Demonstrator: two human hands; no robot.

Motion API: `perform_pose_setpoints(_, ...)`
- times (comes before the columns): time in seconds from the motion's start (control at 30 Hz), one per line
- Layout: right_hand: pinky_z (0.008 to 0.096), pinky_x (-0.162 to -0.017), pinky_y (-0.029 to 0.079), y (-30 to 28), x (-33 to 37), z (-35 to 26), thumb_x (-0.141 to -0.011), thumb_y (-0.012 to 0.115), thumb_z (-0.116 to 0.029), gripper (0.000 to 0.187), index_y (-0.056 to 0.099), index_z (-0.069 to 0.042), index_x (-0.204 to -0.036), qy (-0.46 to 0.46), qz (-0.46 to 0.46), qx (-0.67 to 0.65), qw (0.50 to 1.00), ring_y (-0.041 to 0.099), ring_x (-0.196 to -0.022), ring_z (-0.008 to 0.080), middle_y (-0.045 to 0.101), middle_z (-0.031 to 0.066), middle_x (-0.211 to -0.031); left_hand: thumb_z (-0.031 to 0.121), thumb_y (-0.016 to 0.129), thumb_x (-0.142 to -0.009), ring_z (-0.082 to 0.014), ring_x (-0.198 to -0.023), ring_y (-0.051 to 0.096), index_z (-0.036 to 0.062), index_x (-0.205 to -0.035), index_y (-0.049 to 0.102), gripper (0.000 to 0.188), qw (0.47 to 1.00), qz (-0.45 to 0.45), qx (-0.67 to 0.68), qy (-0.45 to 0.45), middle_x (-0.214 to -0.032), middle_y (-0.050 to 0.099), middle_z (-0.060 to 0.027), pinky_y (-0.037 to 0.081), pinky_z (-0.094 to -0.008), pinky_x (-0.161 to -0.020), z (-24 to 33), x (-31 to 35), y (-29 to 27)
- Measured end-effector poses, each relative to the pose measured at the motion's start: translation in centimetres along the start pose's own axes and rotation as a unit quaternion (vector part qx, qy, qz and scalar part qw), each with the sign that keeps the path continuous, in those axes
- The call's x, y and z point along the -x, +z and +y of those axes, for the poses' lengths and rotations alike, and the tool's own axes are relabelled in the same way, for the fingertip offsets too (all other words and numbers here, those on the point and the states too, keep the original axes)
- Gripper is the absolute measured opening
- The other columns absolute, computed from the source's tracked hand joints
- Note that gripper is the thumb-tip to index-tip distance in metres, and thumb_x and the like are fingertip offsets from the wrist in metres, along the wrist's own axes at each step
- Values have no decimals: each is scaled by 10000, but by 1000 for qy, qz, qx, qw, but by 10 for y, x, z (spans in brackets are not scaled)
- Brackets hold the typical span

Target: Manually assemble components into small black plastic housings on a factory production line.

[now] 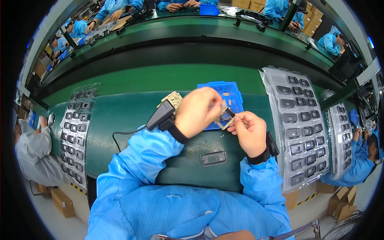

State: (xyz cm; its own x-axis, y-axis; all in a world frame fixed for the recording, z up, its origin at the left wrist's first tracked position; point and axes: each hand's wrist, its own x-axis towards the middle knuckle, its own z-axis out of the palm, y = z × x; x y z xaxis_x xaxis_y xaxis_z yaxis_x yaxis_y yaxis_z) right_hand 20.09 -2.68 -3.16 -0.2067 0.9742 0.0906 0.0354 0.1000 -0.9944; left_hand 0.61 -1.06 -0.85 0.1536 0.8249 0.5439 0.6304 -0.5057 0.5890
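Note:
Over the front of a blue plastic tray (239,96), my two hands work close together. My right hand (251,134) pinches a small tan-backed strip (226,123) between thumb and fingers, with a dark piece beside it. My left hand (199,111) is closed, fingertips bent down at the other end of the strip; what they grip is hidden. Small tan pieces (226,95) lie in the tray. On the mat nearer to me lies a grey rectangular frame (213,158) with a window, touched by neither hand. Some tiny white bits rest between the frame and the tray.
Tan printed sheets (173,97) lie left of the tray, partly behind my left hand. Clear blister trays of dark frames stand on the right (298,128) and left (75,136). A cable runs from my left wrist device (161,115). People work across the green bench (180,30).

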Motion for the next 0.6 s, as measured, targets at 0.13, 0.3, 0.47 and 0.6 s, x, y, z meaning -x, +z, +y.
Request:
perform_pose_setpoints(0.13,249,-626,549,-6,-5,-2,-970,564,-27,105,633,41,-929,47,55,-43,996,693,-701,148,700,101,-823,82,689,-825,-308,-786,680,23,-895,676,93,997,-5,-56,-44,-866,697,-123,544,-383,-689,-17,-3,-6)
perform_pose_setpoints(0.3,254,-620,549,-14,-7,1,-974,553,-39,111,633,38,-966,55,83,-96,990,695,-695,169,701,120,-841,72,710,-791,-312,-841,686,69,-958,707,167,986,-58,-61,143,-916,716,-108,561,-398,-739,-7,-1,-3)
perform_pose_setpoints(0.47,255,-611,548,-11,-9,3,-977,568,-69,125,640,33,-979,38,71,-121,989,688,-681,163,700,113,-821,100,701,-772,-262,-864,688,49,-925,692,161,966,-88,-137,202,-937,711,-92,574,-362,-733,2,12,-15)
perform_pose_setpoints(0.6,233,-580,527,-21,-6,13,-979,604,-137,165,663,18,-982,19,81,-117,990,660,-650,123,696,83,-795,169,664,-670,-207,-730,655,91,-868,681,213,940,3,-215,266,-802,640,-43,545,-350,-590,-4,20,9)
